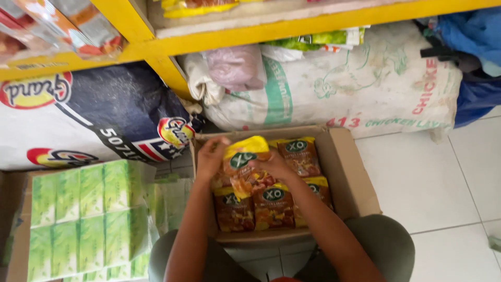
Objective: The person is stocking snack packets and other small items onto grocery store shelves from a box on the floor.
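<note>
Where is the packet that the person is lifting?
In the head view, the yellow-topped packet sits centre frame, held between the left hand and right hand above the open cardboard box of like packets, just below the white sack.

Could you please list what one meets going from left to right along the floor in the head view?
Box of green packets → left hand → yellow-and-brown packet held in both hands → right hand → cardboard box wall → white floor tiles.

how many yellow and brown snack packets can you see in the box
5: one held up by both hands, one at the back right, two in front, one at right. More may lie underneath.
</note>
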